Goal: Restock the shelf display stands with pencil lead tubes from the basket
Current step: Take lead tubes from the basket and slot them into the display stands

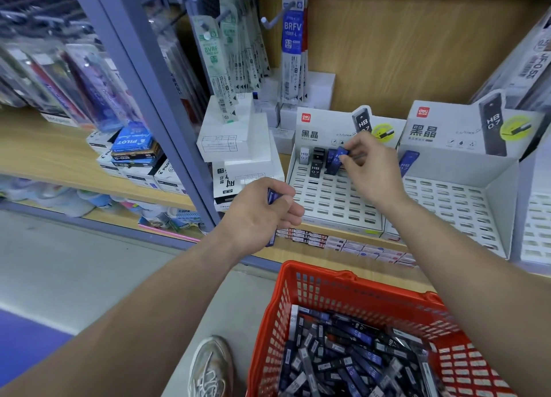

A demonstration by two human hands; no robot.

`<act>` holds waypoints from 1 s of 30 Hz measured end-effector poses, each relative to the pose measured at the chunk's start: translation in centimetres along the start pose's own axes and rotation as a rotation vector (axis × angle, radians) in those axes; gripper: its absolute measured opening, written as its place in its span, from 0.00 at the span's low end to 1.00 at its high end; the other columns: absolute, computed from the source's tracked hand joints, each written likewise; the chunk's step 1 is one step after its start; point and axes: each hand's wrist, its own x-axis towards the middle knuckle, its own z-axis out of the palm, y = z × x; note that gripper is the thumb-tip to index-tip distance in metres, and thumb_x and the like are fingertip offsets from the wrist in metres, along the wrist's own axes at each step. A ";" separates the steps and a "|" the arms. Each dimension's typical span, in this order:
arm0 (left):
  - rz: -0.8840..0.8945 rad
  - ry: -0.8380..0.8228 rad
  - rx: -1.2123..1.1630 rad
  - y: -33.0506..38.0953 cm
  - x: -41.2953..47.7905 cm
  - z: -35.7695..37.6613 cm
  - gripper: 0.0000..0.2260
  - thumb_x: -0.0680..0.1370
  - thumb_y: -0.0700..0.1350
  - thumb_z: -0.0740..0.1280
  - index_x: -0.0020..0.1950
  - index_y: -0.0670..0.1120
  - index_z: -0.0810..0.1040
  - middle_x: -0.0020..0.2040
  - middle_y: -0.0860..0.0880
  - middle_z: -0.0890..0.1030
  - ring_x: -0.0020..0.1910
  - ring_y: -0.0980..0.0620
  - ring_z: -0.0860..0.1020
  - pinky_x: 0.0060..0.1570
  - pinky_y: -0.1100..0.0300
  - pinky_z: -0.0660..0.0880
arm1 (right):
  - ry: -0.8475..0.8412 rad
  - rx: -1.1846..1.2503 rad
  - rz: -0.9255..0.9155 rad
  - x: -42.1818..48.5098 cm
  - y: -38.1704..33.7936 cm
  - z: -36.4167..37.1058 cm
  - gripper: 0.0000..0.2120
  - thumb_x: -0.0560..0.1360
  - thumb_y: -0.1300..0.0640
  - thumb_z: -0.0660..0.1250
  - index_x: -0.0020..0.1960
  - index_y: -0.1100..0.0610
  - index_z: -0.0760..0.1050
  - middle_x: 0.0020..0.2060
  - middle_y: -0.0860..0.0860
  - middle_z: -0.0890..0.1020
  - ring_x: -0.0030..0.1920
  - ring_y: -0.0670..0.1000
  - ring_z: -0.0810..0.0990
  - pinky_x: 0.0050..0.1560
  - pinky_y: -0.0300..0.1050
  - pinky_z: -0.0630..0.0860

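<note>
Stationery aisle, wooden shelf (pixel 313 255): two white slotted display stands (pixel 328 199) are set side by side. In the left stand's back row, a few slim tubes (pixel 315 167) marked HB 0.7, black and dark blue, are seated upright. There one blue tube (pixel 340 155) is pinched by the right hand (pixel 375 170). Further blue tubes (pixel 272 195) are gripped in the curled left hand (pixel 256 214). Many more are heaped in the red basket (pixel 322 289) below.

Stationery shop aisle: pen refill packs (pixel 293 47) hang from peg hooks (pixel 269 23) above wooden shelves (pixel 44 155); printed card display stands (pixel 328 199) marked HB 0.7; Pilot boxes (pixel 132 141) stacked left; what look like price tags (pixel 313 238), blurred, along the shelf edge; red shopping basket (pixel 328 277) by my shoe (pixel 211 367).
</note>
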 end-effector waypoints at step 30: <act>0.173 0.073 -0.040 1.7 -0.1 1.6 0.05 0.85 0.47 0.62 0.57 0.51 0.77 0.46 0.56 0.87 0.50 0.59 0.82 0.56 0.55 0.78 | -0.295 0.639 0.323 -10.9 -8.8 -1.5 0.20 0.72 0.61 0.77 0.55 0.53 0.69 0.38 0.54 0.86 0.39 0.56 0.86 0.44 0.50 0.84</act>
